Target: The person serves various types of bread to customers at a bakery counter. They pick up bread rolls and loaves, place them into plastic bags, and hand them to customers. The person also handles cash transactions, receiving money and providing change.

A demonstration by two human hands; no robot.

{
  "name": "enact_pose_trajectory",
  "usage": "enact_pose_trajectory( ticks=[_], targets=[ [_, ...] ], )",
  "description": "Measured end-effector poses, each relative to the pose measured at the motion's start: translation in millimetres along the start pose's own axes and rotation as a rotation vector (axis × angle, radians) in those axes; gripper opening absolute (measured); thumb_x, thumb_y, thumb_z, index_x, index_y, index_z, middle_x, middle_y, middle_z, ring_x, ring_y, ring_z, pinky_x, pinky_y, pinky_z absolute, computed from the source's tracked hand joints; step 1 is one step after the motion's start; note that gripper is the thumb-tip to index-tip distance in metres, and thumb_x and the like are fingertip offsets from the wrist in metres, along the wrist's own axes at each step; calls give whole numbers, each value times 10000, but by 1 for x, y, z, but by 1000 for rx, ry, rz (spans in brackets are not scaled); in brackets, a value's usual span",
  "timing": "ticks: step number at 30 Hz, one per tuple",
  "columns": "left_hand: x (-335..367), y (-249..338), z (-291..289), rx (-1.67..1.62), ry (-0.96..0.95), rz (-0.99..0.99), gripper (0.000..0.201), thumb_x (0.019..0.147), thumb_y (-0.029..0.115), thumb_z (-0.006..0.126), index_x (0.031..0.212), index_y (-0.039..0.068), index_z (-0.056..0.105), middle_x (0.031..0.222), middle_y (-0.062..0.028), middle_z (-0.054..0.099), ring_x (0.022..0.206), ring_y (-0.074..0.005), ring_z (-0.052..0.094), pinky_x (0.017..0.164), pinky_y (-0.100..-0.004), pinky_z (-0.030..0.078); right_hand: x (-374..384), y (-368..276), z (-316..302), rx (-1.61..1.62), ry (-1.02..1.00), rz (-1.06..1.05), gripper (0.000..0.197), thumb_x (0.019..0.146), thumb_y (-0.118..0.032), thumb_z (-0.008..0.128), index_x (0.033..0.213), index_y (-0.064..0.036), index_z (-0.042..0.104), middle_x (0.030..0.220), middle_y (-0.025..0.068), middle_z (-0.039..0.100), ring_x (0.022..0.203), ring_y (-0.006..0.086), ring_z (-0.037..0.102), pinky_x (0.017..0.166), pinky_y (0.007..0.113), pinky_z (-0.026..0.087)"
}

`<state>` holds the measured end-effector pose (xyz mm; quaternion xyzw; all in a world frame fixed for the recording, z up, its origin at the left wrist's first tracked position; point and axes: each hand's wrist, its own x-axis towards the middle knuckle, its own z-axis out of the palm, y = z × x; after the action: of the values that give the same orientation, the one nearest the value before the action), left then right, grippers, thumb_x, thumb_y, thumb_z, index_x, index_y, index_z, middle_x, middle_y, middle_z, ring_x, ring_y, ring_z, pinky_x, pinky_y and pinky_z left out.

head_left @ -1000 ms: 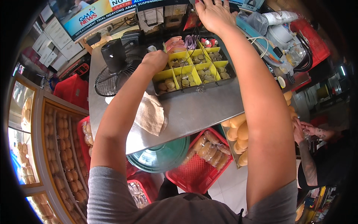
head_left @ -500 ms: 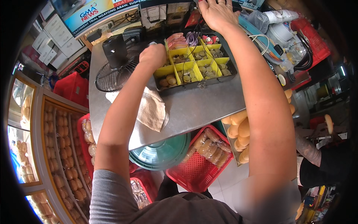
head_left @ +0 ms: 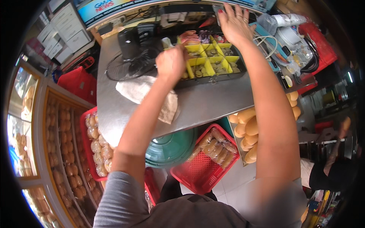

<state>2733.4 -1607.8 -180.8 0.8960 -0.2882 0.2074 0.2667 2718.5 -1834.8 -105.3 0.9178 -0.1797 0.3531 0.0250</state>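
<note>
The left hand (head_left: 170, 64) has shifted toward 5 o'clock, curled, any contents hidden, nearest the black rectangular box with yellow coin compartments (head_left: 209, 66), whose length runs toward its 3 o'clock; the spread-fingered right hand (head_left: 236, 28) lies at the box's 1 o'clock.

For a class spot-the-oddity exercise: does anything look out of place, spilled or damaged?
Nothing looks clearly spilled or damaged. The beige cloth lies crumpled and askew on the steel table near the coin box, which seems untidy.
</note>
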Motion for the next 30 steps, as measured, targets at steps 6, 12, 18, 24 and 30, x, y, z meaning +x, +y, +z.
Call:
enact_pose_trajectory(
  ticks=[6, 12, 18, 24, 30],
  targets=[
    [-215, 36, -32, -1864, -610, -782, 162, 851, 49, 630, 1008, 25, 597, 782, -15, 607, 542, -78, 527, 454, -183, 419, -77, -9, -9, 62, 20, 41, 582, 979, -509, 349, 1511, -320, 212, 1608, 72, 73, 1464, 376, 73, 1064, 728, 93],
    [-463, 63, -40, -1771, -859, -1228, 290, 949, 285, 489, 861, 44, 624, 724, -65, 620, 490, -122, 495, 426, -232, 361, -155, -2, -10, -39, -524, -23, 643, 965, -558, 367, 1525, -330, 147, 1612, 26, 63, 1475, 337, 41, 1055, 733, 140],
    [-661, 158, -92, -770, -762, -1129, 210, 910, 222, 534, 905, 95, 700, 737, -79, 644, 701, -195, 612, 635, -328, 465, -201, 30, -21, 46, -882, -178, 796, 884, -556, 537, 1529, -305, 143, 1609, 34, 114, 1467, 358, 86, 1054, 721, 183],
    [-719, 271, -177, -436, -583, -1277, 254, 771, 250, 609, 810, 20, 709, 804, -227, 659, 772, -377, 634, 726, -457, 486, -358, 95, -62, 268, -254, -719, 549, 933, -295, 555, 1435, -130, 405, 1478, 178, 373, 1374, 394, 315, 1121, 488, 289],
    [-853, 336, -128, -280, -340, -1251, 130, 673, 66, 607, 781, 43, 676, 787, -196, 653, 756, -381, 626, 684, -448, 494, -632, 144, -105, 609, -606, -945, 427, 953, -314, 455, 1280, -54, 545, 1263, 274, 520, 1182, 466, 491, 987, 567, 374]
  ],
)
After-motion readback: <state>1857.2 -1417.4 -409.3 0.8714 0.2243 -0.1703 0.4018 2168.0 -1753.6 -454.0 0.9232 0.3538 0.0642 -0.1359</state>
